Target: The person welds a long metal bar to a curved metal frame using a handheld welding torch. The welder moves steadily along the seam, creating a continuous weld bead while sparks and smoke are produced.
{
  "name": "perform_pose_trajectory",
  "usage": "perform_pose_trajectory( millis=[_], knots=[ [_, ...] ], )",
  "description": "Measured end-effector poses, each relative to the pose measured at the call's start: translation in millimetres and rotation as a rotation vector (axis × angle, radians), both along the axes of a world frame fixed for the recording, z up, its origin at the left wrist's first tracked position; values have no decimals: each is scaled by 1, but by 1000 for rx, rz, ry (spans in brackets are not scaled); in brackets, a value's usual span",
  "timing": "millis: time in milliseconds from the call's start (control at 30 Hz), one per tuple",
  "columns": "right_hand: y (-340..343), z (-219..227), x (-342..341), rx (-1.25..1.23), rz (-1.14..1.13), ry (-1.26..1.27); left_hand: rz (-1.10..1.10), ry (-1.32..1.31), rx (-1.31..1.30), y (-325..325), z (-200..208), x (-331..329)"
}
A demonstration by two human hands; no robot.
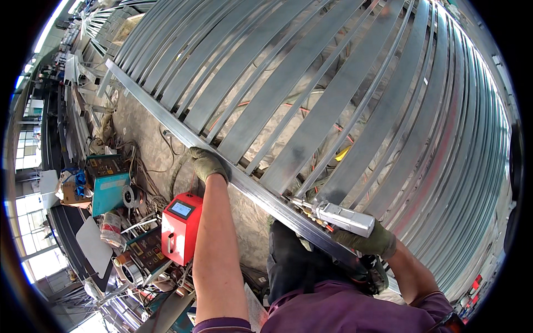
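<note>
My left hand (207, 163), in an olive work glove, grips the near edge beam (150, 101) of a large frame of galvanized metal bars. Its fingers close over the beam, though the fingertips are partly hidden. Farther right, my gloved right hand (363, 240) is wrapped round a handheld welding gun (345, 218) with a silvery, box-shaped body. The gun's nozzle end points left, close to where a slat (297, 161) meets the beam. From this angle I cannot tell whether its tip touches the metal.
A red machine (180, 227) with a small screen stands beside my left forearm. Left of it are a teal-sided machine (109, 186), wire spools (131, 196) and tangled cables. Hoses and a yellow object (342, 154) lie beneath the slats. My legs are against the frame's near side.
</note>
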State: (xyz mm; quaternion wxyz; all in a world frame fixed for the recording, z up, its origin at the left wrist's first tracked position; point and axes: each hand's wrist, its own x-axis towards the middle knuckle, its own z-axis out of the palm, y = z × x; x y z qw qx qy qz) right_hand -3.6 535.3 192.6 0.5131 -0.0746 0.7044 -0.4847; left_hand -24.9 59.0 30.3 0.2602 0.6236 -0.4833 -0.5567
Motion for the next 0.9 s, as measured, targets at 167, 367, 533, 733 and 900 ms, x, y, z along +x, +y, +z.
perform_pose_trajectory(
  millis=[167,367,533,733,900],
  knots=[
    [9,-6,4,-26,-4,-5,-81,-204,-86,4,7,1],
    [5,-9,6,-89,-59,4,-27,-3,-3,-11,-19,3],
    [-12,-5,-5,-23,51,-6,-152,-168,-137,-27,-54,15],
    [-30,-7,-9,-89,0,-43,-212,-266,-169,-11,-43,10],
    [-38,0,-13,-66,20,-65,-179,-269,-180,-7,-19,13]
  ],
)
